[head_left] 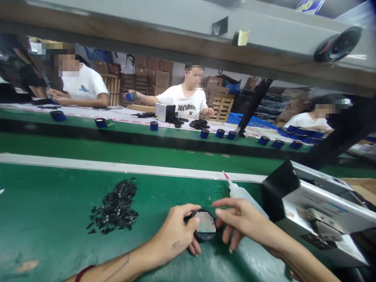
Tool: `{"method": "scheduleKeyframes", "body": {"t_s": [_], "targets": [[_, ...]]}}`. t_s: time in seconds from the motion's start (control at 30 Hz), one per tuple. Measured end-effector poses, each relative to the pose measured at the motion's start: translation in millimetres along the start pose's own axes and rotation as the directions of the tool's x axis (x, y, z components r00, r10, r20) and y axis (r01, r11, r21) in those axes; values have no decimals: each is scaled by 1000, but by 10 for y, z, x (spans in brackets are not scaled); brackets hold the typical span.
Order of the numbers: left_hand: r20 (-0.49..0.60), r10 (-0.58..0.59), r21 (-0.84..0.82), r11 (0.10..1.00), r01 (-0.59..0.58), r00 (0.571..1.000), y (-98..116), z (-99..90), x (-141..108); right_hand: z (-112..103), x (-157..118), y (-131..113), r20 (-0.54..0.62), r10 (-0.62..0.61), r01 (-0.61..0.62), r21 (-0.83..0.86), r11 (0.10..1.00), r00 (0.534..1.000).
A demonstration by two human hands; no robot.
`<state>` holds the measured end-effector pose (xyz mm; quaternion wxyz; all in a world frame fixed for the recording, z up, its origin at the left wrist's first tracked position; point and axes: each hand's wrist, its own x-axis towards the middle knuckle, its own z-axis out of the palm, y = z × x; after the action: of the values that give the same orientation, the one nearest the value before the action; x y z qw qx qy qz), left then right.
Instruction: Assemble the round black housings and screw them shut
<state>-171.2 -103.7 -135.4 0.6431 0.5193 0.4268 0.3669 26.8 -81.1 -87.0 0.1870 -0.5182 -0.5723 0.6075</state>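
My left hand [178,234] grips a round black disc with a shiny top face [205,224] that rests on the green mat [53,211]. Thumb and fingers wrap its left rim. My right hand [238,220] hovers at the disc's right edge with fingers spread, fingertips touching or nearly touching its rim. A white squeeze bottle with a pink tip [241,193] lies just behind my right hand. A pile of several small black parts [115,207] lies to the left of my left hand.
A grey and black machine [317,211] stands at the right. Beyond a white strip, a green conveyor [132,131] carries several blue caps [154,125]. Three people in white shirts work on the far side, with cardboard boxes behind them. A shelf beam [188,43] runs overhead.
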Motion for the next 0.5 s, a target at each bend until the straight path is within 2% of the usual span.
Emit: {"method": "scheduleKeyframes", "body": {"t_s": [0.07, 0.13, 0.33, 0.43, 0.5], "targets": [[-7, -21, -14, 1000, 21, 1000, 15, 6, 3, 13, 5, 28, 96, 111, -117, 55, 992, 989], [-6, -44, -27, 999, 43, 999, 30, 8, 7, 31, 56, 46, 159, 166, -184, 101, 978, 973], [-20, -146, -116, 983, 142, 989, 44, 4, -12, 160, 238, 34, 184, 172, -201, 152, 968, 968], [-43, -194, -98, 977, 189, 980, 53, -49, -12, 232, 143, -28, 90, 120, -126, 66, 990, 989], [-59, -234, -58, 971, 230, 971, 37, -105, 17, 113, -54, -127, -124, -9, -3, -99, 995, 992]]}}
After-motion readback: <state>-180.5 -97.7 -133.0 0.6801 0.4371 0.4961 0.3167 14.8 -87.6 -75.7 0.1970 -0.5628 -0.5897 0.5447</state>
